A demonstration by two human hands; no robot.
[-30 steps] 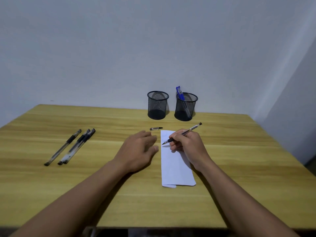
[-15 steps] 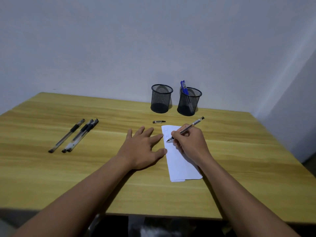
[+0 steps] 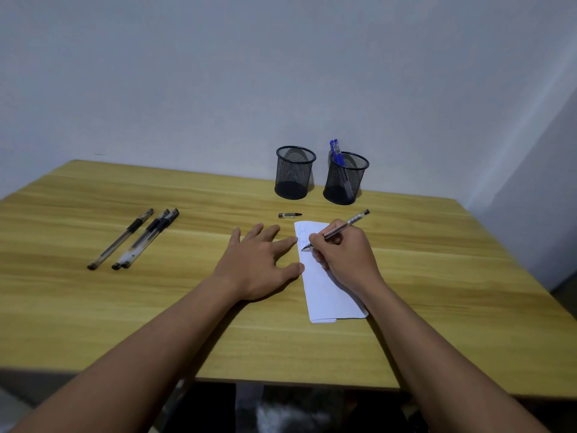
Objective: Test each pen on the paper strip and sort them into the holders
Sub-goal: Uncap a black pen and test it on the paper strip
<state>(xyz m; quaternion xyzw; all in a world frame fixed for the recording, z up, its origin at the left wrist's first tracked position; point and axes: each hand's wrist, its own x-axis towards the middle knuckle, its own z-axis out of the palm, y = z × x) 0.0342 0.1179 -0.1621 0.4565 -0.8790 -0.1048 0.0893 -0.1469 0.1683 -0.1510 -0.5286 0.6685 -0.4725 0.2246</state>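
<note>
My right hand (image 3: 345,254) grips a clear black-tipped pen (image 3: 346,227), its tip touching the white paper strip (image 3: 327,292) near faint scribbles at the strip's top. My left hand (image 3: 259,264) lies flat with fingers spread, its fingertips and thumb on the strip's left edge. The pen's cap (image 3: 289,215) lies on the table just beyond the strip. Three capped black pens (image 3: 137,239) lie side by side at the left. Two black mesh holders stand at the back: the left holder (image 3: 295,173) looks empty, the right holder (image 3: 346,178) has blue pens (image 3: 336,153) in it.
The wooden table (image 3: 93,307) meets a pale wall at its far edge. Its right edge drops off near a corner of the room, and the front edge runs under my forearms.
My left hand has opened from a loose curl and flattened against the strip's edge. The pen tip has come down onto the paper and moved lower along it. The view has tilted down.
</note>
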